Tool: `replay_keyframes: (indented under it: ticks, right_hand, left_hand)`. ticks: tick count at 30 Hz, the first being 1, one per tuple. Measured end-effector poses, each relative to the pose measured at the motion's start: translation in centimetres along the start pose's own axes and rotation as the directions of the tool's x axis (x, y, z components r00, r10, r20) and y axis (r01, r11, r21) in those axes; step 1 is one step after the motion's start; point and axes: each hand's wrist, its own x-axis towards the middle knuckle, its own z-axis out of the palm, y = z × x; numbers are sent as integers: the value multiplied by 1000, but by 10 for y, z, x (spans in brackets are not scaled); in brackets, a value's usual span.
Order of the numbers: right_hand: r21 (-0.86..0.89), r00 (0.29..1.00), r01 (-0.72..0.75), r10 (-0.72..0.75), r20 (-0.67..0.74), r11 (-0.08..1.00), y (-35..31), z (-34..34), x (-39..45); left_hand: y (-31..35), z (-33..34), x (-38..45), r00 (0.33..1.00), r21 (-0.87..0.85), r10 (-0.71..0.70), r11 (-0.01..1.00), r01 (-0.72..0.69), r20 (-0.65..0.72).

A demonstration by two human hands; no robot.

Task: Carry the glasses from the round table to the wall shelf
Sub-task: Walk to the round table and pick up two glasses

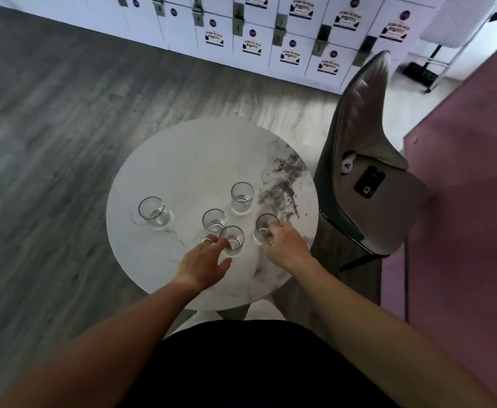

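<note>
Round table, white marble top, carrying five clear glasses, all standing upright, mouths opening straight up, long axis running vertical, none tipped.

Item 1: near glass, at the front centre of the top. The left hand is reaching onto it; the fingers are lying loosely spread against its left side and the thumb is coming round the near side. Whether the grip is fully closing cannot be told. A ring is showing on one finger.

Item 2: right glass, at the front right. The right hand is wrapping it from the right, fingers curling round the wall, thumb on the near side.

Item 3: middle glass, just behind the near glass, possibly touching it.

Item 4: back glass, apart from the rest.

Item 5: left glass, well apart on the left.

Handling note, as a judgement: each hand is best taking its glass low on the wall, thumb opposing fingers, and lifting straight up along the vertical axis, so the near glass is not knocking the middle glass behind it.

Chair is standing beside the table, a phone lying on its seat. The wall shelf is not in view.
</note>
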Motion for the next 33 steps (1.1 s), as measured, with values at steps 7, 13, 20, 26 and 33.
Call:
replay_keyframes:
  ticks: [7, 13, 20, 26, 33]
  right_hand:
    - [-4, 982, 189, -189, 28, 982, 24, -4, 27]
    - [-60, 914, 405, -404, 18, 912, 40, 0, 43]
    - [-98, 794, 608, -604, 64, 788, 44, 15, 40]
    - [-86, 635, 771, -753, 172, 630, 8, 36, 27]
    - [-20, 438, 890, -843, 314, 455, -79, 75, -8]
  left_hand:
    - [14, 16, 7, 980, -116, -162, 982, 149, -118]
    - [32, 29, 0, 927, -190, -296, 948, 255, -229]
    - [51, 47, -39, 847, -310, -440, 884, 350, -299]
    - [43, 63, -98, 691, -438, -628, 766, 470, -357]
    - [1, 66, -174, 465, -579, -784, 618, 531, -411]
